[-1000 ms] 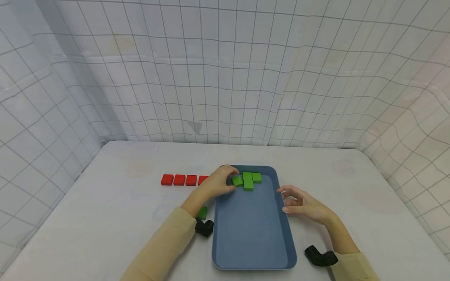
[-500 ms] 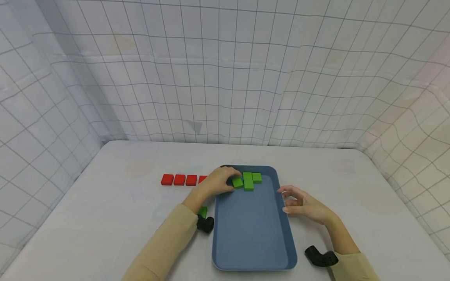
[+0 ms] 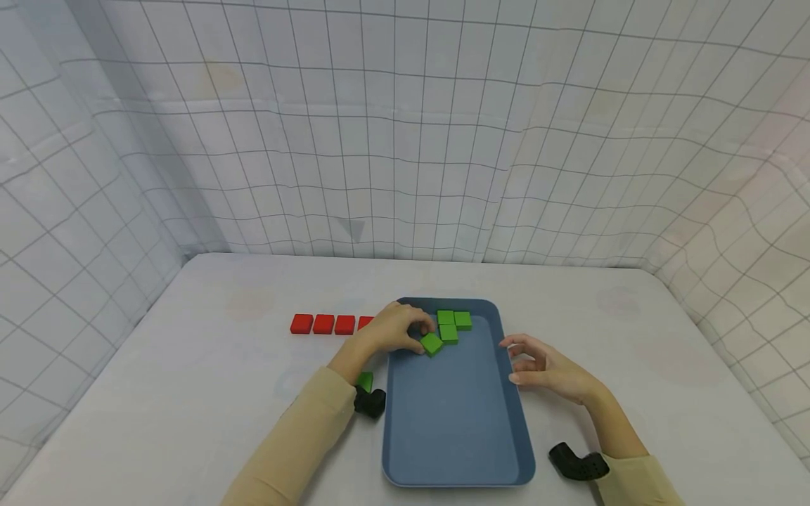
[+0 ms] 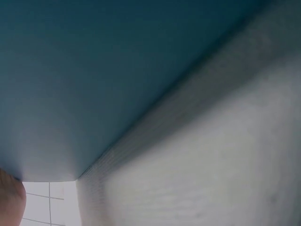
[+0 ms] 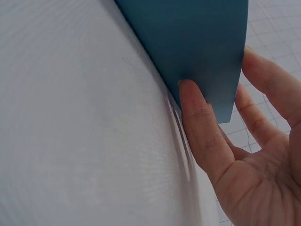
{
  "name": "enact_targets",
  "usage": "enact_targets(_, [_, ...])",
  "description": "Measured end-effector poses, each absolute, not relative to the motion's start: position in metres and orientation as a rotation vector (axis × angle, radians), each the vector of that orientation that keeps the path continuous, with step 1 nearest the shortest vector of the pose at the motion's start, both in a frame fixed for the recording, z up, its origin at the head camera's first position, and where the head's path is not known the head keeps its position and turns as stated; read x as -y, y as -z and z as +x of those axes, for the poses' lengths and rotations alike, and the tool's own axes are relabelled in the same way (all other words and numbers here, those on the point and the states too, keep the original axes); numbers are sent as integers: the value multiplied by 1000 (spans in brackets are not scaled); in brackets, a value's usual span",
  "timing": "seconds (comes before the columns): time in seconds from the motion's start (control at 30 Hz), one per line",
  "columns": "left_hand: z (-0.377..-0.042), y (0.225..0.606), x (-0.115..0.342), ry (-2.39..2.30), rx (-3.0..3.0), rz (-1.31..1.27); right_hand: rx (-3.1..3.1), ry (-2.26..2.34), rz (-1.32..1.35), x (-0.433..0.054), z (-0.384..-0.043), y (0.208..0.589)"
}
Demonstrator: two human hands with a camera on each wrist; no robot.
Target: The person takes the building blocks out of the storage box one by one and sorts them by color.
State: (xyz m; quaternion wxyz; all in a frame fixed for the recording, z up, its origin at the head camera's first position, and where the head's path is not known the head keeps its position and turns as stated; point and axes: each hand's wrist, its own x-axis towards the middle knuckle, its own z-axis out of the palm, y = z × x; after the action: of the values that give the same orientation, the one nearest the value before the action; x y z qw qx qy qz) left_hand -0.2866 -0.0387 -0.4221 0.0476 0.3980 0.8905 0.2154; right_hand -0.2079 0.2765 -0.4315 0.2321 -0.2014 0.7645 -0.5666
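My left hand (image 3: pixel 397 327) reaches over the far left side of the blue tray (image 3: pixel 455 422), its thumb and index finger at a tilted green block (image 3: pixel 432 344) that they appear to pinch. Right behind that block, several green blocks (image 3: pixel 448 334) sit together at the tray's far end. At the tray's right side rests my right hand (image 3: pixel 550 371), fingers loosely bent. In the right wrist view its fingers (image 5: pixel 194 99) touch the tray's outer wall (image 5: pixel 202 52) and edge. The left wrist view shows mostly tray wall (image 4: pixel 84 84).
A row of red blocks (image 3: pixel 323 324) lies left of the tray, its right end partly hidden by my left hand. Another green block (image 3: pixel 365 381) sits beside my left forearm. Black wrist devices (image 3: pixel 370 403) are on both arms. A white gridded curtain (image 3: pixel 405 140) surrounds the white table.
The green block at my left hand has shifted toward me and slightly right, and turned. My left fingers have drawn closer together around it. The right hand has stayed in place.
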Motion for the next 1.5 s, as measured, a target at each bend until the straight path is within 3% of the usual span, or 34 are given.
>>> enact_targets(0.33, [-285,423,39,-731,-2701,1158,-2092,1569,-561,-276,-208,431])
enact_targets(0.77, [-277,420,48,-1184,-2474,1043,-2081,1575,-558,-276,-208,432])
enact_targets(1.5, [-250,407,72,-1442,-2551,1065,-2086,1568,-554,-276,-208,432])
